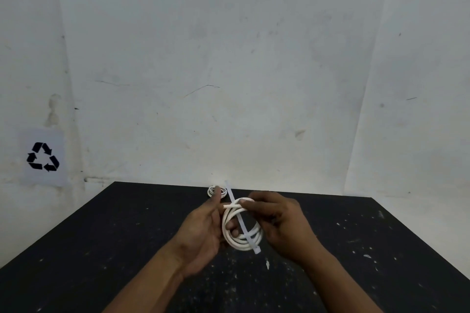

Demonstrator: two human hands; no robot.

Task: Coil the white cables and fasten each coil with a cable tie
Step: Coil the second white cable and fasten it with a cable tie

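A coil of white cable [237,241] is held upright between both hands above the black table [106,231]. My left hand [201,231] cups its left side, with fingers reaching into the loop. My right hand [282,223] pinches the coil's top and right side. A white cable tie [241,221] runs diagonally across the coil, one end sticking up past the top, the other poking out below at the lower right. A second white coil [212,191] lies at the table's far edge, partly hidden behind my left fingers.
The table is dark with pale specks and a small white scrap [267,264] near the front. A white wall [229,58] rises behind it. A paper with a recycling symbol [42,157] hangs low on the left.
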